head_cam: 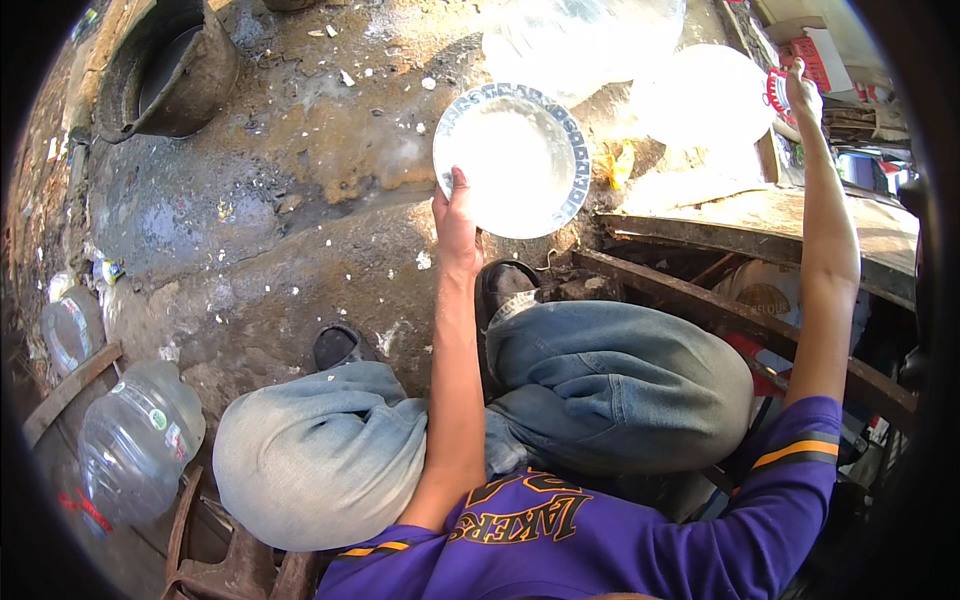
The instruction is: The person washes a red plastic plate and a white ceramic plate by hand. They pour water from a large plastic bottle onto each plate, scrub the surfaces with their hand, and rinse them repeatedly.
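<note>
My left hand (458, 232) grips a round white plate (517, 165) by its near left rim, with the thumb on top. A blue-grey pattern runs around the plate's rim, and glare washes out its middle. Far to the right, my outstretched right hand (804, 91) is closed on a small red and white item (781, 95). This sits against the end of a large, pale rounded object (709, 96), too overexposed to identify. Whether the two are one piece, I cannot tell. The plate is held above the wet ground, in front of my sandalled foot (512, 279).
A dark bucket-like vessel (221, 71) stands at the far left. Large clear plastic bottles (139, 442) lie at the left beside brown chair parts (225, 570). A wooden board (697, 231) and frame (675, 289) border the right. Clear plastic sheeting (585, 37) glares at the top.
</note>
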The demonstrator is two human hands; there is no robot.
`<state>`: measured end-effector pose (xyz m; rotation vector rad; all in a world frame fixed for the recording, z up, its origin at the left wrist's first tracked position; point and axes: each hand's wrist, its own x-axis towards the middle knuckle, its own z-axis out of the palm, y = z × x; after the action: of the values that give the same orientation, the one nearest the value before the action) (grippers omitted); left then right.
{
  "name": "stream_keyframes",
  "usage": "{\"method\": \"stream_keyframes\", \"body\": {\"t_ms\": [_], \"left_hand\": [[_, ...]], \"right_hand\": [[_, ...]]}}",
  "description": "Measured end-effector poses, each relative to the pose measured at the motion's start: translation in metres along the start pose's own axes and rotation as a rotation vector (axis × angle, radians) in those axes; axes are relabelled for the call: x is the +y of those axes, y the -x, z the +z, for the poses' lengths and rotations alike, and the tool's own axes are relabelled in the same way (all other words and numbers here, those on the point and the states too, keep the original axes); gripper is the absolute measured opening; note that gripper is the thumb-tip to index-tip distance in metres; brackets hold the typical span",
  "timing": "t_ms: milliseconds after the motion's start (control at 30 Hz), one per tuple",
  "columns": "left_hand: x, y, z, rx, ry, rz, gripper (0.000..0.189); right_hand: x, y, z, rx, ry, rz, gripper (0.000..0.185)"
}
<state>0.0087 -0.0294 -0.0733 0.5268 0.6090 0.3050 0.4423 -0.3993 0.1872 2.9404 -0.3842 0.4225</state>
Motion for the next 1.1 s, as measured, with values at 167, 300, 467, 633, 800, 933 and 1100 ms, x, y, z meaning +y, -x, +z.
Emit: {"method": "stream_keyframes", "body": {"t_ms": [167, 300, 467, 633, 800, 933, 1100], "left_hand": [[0.005, -0.001, -0.005, 0.027, 0.019, -0.024, 0.048], [0.009, -0.005, -0.009, 0.029, 0.015, -0.014, 0.047], [0.009, -0.009, -0.009, 0.061, -0.020, 0.022, 0.048], [0.010, -0.010, -0.012, 0.069, -0.006, 0.029, 0.050], [0.008, -0.012, -0.017, 0.067, 0.006, -0.020, 0.050], [0.006, -0.012, -0.023, 0.043, 0.033, -0.001, 0.049], [0.014, -0.012, -0.032, 0.089, 0.051, 0.023, 0.050]], "right_hand": [[0.035, -0.055, 0.038, -0.111, 0.017, -0.099, 0.085], [0.051, -0.093, 0.066, -0.116, -0.069, -0.101, 0.078], [0.054, -0.113, 0.083, -0.093, -0.132, -0.231, 0.070], [0.056, -0.119, 0.065, -0.018, -0.043, -0.250, 0.077], [0.038, -0.117, 0.064, 0.060, 0.049, -0.171, 0.075], [0.016, -0.100, 0.065, 0.046, 0.182, -0.050, 0.073], [-0.013, -0.035, 0.042, 0.313, 0.204, 0.063, 0.070]]}}
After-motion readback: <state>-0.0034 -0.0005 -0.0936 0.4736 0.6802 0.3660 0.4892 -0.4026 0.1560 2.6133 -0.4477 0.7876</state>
